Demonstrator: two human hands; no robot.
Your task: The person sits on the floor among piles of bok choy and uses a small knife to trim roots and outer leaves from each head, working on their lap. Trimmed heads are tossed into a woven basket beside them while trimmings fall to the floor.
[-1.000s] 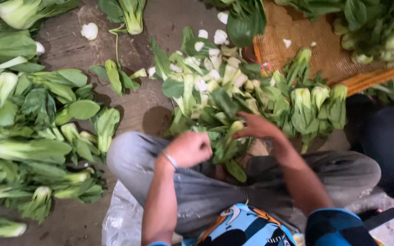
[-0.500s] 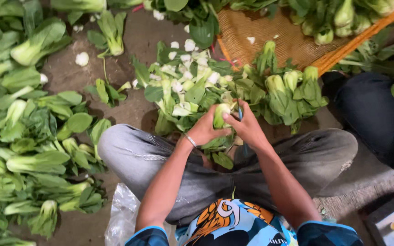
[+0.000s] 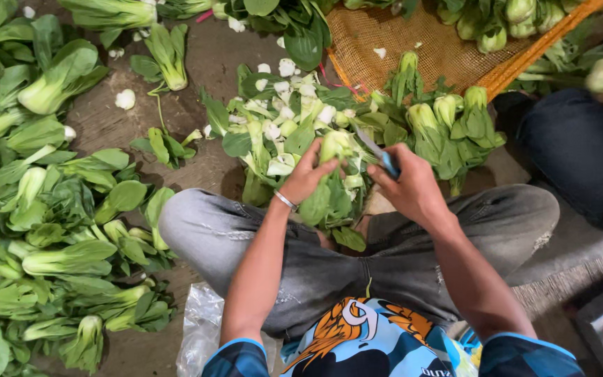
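Both hands busy: left hand (image 3: 306, 178) grips bok choy (image 3: 333, 150) upright, right hand (image 3: 410, 187) clenched round knife (image 3: 378, 155) w/ blade at its base, over trimmings pile (image 3: 280, 105).

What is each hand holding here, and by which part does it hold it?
The left hand grips a bok choy head around its pale stem end. The right hand holds a small knife by its handle, blade toward the bok choy.
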